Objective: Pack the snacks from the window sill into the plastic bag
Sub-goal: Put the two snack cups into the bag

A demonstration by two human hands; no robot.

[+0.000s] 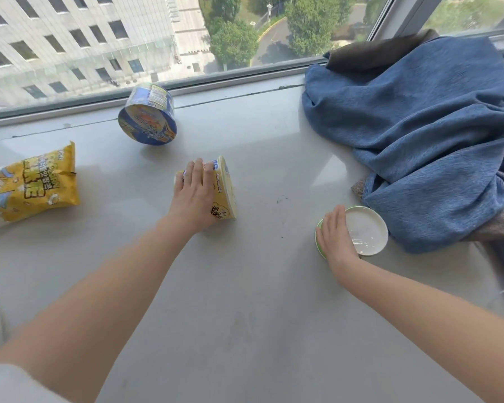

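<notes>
Head view, left to right: yellow crinkly popcorn bag (31, 186) far left; blue round noodle tub (147, 116) tipped, far; left hand (192, 193) curls over yellow paper noodle cup (218, 187) lying sideways; right hand (336, 234) grips green white-lidded cup (361, 231), beside blue curtain (419, 126), on grey window sill (245, 286). Plastic bag unseen.

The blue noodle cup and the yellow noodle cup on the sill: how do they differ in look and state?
The blue noodle cup lies near the window glass, untouched; the yellow noodle cup lies nearer the person, under the left hand. The blue cup turns its round end toward the camera; the yellow cup turns its rim to the right. Both lie on their sides on the window sill.
</notes>
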